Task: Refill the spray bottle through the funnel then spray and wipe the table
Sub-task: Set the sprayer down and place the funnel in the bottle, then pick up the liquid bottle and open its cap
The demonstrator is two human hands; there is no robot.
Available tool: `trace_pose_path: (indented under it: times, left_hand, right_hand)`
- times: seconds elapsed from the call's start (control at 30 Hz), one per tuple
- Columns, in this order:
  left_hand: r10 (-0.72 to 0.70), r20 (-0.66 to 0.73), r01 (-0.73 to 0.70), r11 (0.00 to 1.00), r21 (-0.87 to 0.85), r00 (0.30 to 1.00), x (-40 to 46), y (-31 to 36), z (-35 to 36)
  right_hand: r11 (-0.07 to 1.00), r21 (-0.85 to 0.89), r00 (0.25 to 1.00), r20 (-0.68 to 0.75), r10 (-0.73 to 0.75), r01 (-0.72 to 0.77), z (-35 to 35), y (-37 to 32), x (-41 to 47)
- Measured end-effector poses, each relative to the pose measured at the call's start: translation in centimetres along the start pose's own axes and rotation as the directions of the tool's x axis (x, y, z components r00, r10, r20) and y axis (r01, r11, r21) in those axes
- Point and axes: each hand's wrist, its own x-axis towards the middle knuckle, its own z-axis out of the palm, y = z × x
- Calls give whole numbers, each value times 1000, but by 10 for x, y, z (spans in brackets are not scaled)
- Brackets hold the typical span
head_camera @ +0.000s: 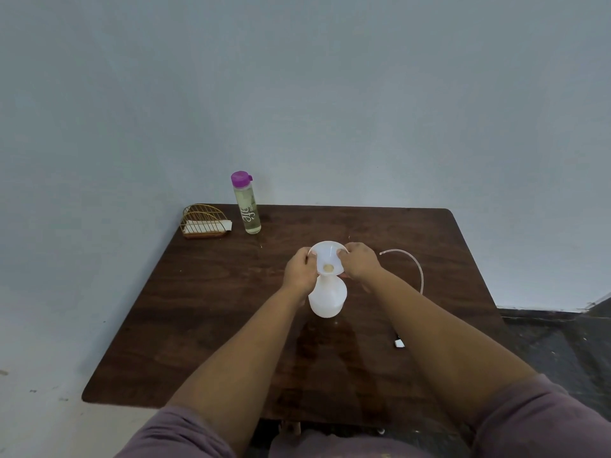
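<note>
Fingertips of the left hand (299,271) and right hand (358,262) pinch opposite rims of a white plastic funnel (327,257), seated in the white plastic spray bottle (327,300) mid-table (198,309). Keeping it upright and centred should prevent spills when pouring from the purple-capped clear bottle (247,203).

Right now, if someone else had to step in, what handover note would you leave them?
Left hand and right hand each pinch the rim of the white funnel, which sits in the neck of the white spray bottle standing mid-table.
The refill bottle, purple cap on, stands at the far left beside the wire rack.
The tube lies to the right.
Done: funnel seated.
Left: pour, refit the sprayer, spray, wipe.
</note>
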Motion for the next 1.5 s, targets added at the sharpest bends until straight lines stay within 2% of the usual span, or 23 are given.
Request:
trace_pose_path:
  times: [0.53,0.7,0.83,0.97,1.1,1.3,1.5]
  left_hand:
    - [9,-17,-9,1000,-16,1000,-1,0,-4]
    - [3,-62,-7,997,-76,998,2,2,-10]
    - [13,-124,-24,996,-88,992,2,5,-18]
    - [61,-173,-70,997,-45,983,6,12,-34]
    - [124,-220,-130,991,-14,968,11,14,-54]
    - [160,-282,-166,986,4,946,27,24,-90]
    - [193,-281,-177,981,82,940,68,32,-137]
  right_hand:
    - [999,-11,998,41,-53,53,-4,-8,-8]
    - [996,-16,996,7,-86,86,-7,-10,-11]
    - [989,-51,990,-27,-140,138,-12,-17,-12]
    - [947,-211,962,-81,-263,241,-15,-28,-12]
    - [907,-280,930,-98,-353,315,-13,-43,-14]
    - [862,-303,895,-62,-442,405,-5,-83,-1]
    - [841,-316,888,12,-460,440,21,-135,30]
